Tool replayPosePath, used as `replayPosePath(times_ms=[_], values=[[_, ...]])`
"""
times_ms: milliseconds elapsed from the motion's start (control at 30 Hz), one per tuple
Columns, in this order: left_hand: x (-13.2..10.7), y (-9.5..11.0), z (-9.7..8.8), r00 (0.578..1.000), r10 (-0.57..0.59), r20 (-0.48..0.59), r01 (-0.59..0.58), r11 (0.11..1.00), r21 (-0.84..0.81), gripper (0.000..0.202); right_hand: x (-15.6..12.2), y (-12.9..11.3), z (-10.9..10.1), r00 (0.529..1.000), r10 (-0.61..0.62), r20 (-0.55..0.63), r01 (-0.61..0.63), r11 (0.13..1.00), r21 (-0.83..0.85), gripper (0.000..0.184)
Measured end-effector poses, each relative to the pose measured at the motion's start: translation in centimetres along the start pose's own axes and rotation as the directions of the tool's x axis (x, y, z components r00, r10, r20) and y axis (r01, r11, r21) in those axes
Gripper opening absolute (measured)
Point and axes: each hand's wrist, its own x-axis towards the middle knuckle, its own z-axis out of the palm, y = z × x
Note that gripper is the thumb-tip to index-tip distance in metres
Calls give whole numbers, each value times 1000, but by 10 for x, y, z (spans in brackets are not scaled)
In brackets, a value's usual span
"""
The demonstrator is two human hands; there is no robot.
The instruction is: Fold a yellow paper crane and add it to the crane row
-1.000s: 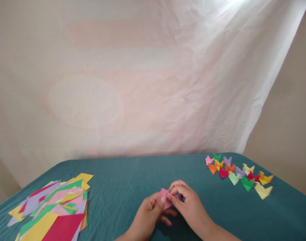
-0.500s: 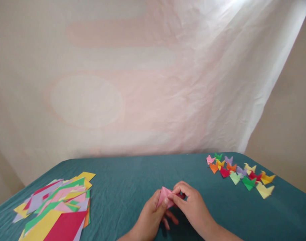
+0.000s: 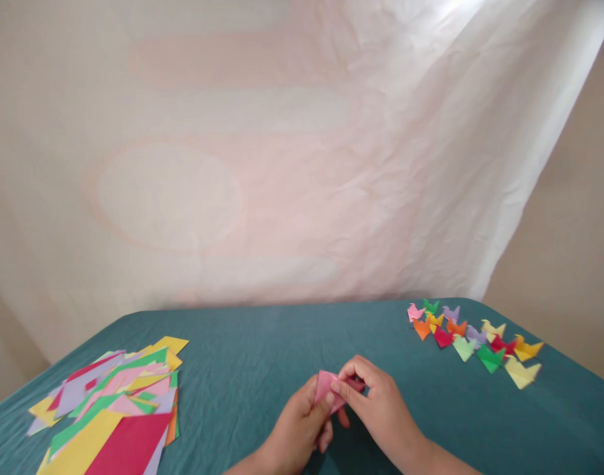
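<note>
A small folded piece of pink paper (image 3: 324, 384) is held between both hands, above the near middle of the table. My left hand (image 3: 301, 422) grips its left and lower side, the thumb lying on the front face. Fingers of that hand curl beneath the paper. My right hand (image 3: 376, 399) pinches the right side between thumb and index finger, its other fingers bent in. The back of the paper and part of its right edge are hidden by the fingers.
Loose coloured paper sheets (image 3: 128, 442) lie in an overlapping pile at the left. Several folded paper birds (image 3: 490, 358) stand in rows at the right. A dark green cloth (image 3: 262, 343) covers the table; a pale sheet (image 3: 292, 198) hangs behind it.
The pink paper has turned slightly in my hands and its top outline looks flatter. The left fingers beneath it have curled in closer. My right hand keeps its pinch.
</note>
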Motion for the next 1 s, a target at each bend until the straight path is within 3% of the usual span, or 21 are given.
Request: replayPosePath(times_ms=[300,533,667,1000], values=[[-1,-4,-1,999,17,37,-16,999,-38,34,1,2,0,1000,-11,10,11,1000,13,16],[-2,-3,-2,1000,-13,5,13,998,57,34,2,2,0,999,20,31,-23,996,90,6],[-1,-4,-3,1000,-14,-8,15,995,94,37,2,-1,-1,999,-12,48,8,996,90,16],[-1,4,1,997,-69,41,63,991,119,48,0,1,2,993,-110,38,105,987,126,16]])
